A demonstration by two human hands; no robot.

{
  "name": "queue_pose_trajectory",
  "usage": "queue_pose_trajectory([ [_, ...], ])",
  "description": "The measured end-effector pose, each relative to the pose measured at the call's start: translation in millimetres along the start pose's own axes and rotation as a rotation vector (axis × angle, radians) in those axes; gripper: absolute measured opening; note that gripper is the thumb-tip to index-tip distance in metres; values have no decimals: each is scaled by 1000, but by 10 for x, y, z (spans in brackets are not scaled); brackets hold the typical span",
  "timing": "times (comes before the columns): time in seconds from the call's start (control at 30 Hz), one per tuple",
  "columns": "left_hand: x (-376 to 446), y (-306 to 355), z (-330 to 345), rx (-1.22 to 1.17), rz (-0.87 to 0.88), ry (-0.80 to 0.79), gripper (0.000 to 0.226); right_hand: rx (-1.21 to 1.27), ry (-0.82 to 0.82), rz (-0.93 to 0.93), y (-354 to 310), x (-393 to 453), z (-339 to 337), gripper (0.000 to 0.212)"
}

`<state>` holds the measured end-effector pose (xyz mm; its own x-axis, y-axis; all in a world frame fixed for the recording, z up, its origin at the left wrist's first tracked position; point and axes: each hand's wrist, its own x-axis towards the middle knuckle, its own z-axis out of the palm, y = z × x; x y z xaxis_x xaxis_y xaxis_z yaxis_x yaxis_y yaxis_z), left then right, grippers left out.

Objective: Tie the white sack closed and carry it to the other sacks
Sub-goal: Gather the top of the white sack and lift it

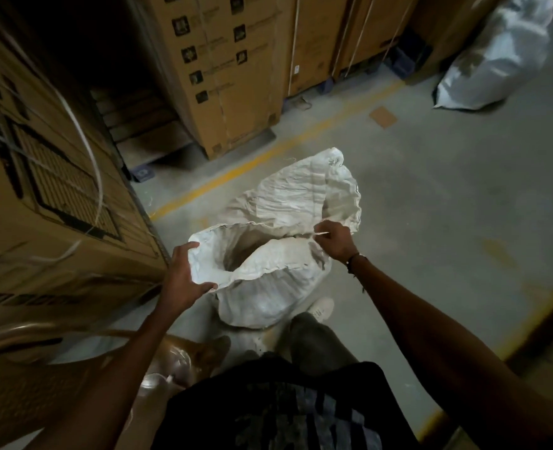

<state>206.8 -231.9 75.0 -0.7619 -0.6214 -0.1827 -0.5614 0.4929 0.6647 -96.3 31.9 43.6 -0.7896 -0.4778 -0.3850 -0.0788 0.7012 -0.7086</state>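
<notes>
Here 2 hands, left hand (184, 274) and right hand (335, 241), grip 1 open white sack (268, 287).

Both bare arms reach forward and down from the lower edge of the view, the forearms angled inward toward each other. The left hand (184, 277) is spread wide, thumb low and pointing right, fingers curled over the top, clamping the near left rim of the white sack (268, 287) between them. The right hand (333, 243) sits farther forward and higher, back of the hand up, its fingers pinched together on the sack's far rim and a thin strand there. A dark band (353, 259) circles the right wrist.
</notes>
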Motion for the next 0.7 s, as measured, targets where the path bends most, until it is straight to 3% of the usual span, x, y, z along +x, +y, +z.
queue_pose_trajectory([
  [0.23,-96,0,88,-27,53,-7,104,-38,-111,55,-157,67,510,60],
  [0.43,-146,48,69,-91,46,-15,93,-130,-24,-153,-376,117,589,15],
  [0.6,-67,240,15,-184,-22,10,65,-103,-89,-370,-870,58,546,21],
  [0.7,41,239,-18,-220,-67,0,64,-109,-127,-425,-982,60,603,25],
])
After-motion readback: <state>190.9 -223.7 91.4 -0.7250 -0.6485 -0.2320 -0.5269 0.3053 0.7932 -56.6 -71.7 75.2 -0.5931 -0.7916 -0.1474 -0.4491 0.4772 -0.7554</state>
